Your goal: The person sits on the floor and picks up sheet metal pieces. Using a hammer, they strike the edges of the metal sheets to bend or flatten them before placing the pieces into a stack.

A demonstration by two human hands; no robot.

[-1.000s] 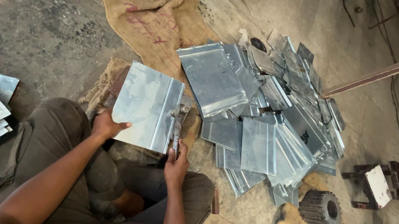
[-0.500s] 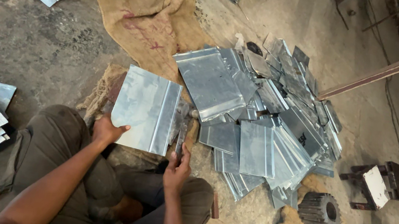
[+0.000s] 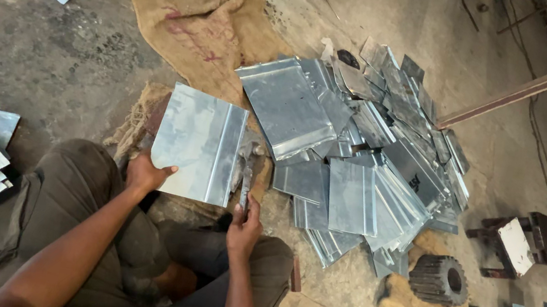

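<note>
The concrete floor [image 3: 49,62] carries a big heap of sheets [image 3: 373,161] to the right, w/ burlap sacking [image 3: 199,20] behind. In front of the person's knees sits one galvanised sheet [image 3: 199,142], tilted up, w/ a folded seam near its right edge. Left hand [image 3: 146,174] is closed on the sheet's lower left corner. Right hand [image 3: 245,221] is closed around the handle of a hammer [image 3: 248,171], head beside the seam. The sheet looks thin, light, stiff but springy, slippery, w/ sharp edges; best held at a corner, approx. away from the seam.
</note>
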